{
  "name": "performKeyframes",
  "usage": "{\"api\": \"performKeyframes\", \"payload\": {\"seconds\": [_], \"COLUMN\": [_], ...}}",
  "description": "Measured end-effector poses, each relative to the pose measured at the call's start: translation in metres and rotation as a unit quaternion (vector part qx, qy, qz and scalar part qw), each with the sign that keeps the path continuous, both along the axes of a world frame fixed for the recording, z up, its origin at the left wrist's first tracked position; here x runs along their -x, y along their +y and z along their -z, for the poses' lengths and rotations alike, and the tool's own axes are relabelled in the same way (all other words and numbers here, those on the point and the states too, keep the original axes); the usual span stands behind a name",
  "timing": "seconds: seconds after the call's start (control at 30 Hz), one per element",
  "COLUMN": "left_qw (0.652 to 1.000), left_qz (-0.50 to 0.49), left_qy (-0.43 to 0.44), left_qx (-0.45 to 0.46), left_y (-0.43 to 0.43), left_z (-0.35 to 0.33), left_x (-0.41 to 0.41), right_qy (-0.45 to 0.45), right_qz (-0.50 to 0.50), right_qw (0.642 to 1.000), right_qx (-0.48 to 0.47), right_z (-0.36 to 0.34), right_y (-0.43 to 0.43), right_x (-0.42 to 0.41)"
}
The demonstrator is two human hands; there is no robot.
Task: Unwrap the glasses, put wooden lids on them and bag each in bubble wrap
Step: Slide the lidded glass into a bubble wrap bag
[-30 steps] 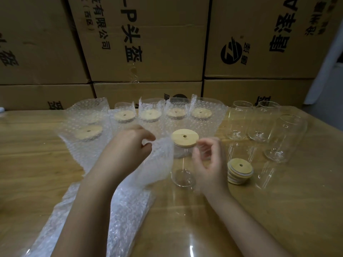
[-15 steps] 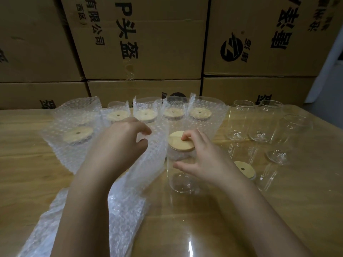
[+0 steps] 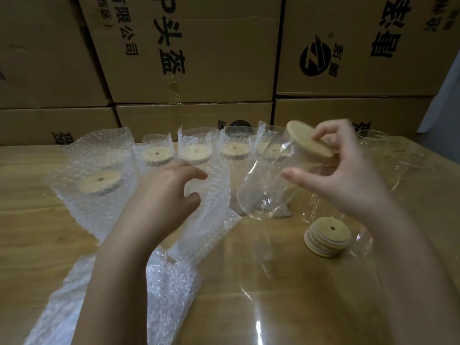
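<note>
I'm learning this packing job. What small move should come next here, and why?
Probably slide the lidded glass, base first, into the bubble wrap bag. The right hand holds it tilted above the table with its wooden lid on and its base pointing toward the bag, where the left hand is.
</note>
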State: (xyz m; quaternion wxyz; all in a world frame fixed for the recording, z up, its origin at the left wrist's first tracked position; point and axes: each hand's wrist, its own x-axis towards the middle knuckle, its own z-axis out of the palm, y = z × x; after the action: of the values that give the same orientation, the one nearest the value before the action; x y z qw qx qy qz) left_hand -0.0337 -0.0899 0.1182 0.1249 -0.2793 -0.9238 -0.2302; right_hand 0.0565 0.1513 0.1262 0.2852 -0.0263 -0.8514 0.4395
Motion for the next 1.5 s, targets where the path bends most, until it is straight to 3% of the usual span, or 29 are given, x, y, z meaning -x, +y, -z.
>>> {"api": "performKeyframes", "payload": {"seconds": [0.2,0.33,0.43,0.77,1.0,1.13,1.3,1.5], "left_qw": [0.998,0.996,0.993,0.956,0.955,0.955,0.946,0.960], "left_qz": [0.027,0.019,0.021,0.033,0.019,0.033,0.113,0.199], "left_qy": [-0.056,-0.080,-0.099,-0.157,-0.162,-0.110,-0.054,-0.016], "left_qx": [-0.021,-0.034,-0.067,-0.245,-0.246,-0.272,-0.300,-0.196], "left_y": [0.015,0.020,0.021,0.014,0.013,0.026,0.042,0.028], "left_z": [0.009,0.013,0.013,0.005,-0.001,0.001,0.003,0.004], "left_x": [0.005,0.007,0.007,0.008,0.002,-0.004,-0.013,-0.012], "right_qy": [0.132,0.127,0.110,0.073,0.089,0.079,0.065,0.053], "right_qz": [0.002,-0.049,-0.108,-0.103,-0.035,-0.029,-0.013,-0.027], "right_qw": [0.975,0.919,0.887,0.929,0.970,0.979,0.977,0.931], "right_qx": [0.182,0.370,0.435,0.349,0.225,0.185,0.203,0.360], "right_z": [-0.009,-0.008,-0.007,0.006,0.008,0.009,0.012,0.010], "right_y": [0.008,0.003,-0.003,-0.014,-0.010,-0.010,-0.010,0.004], "right_x": [-0.004,0.001,0.005,0.016,0.014,0.014,0.017,0.018]}}
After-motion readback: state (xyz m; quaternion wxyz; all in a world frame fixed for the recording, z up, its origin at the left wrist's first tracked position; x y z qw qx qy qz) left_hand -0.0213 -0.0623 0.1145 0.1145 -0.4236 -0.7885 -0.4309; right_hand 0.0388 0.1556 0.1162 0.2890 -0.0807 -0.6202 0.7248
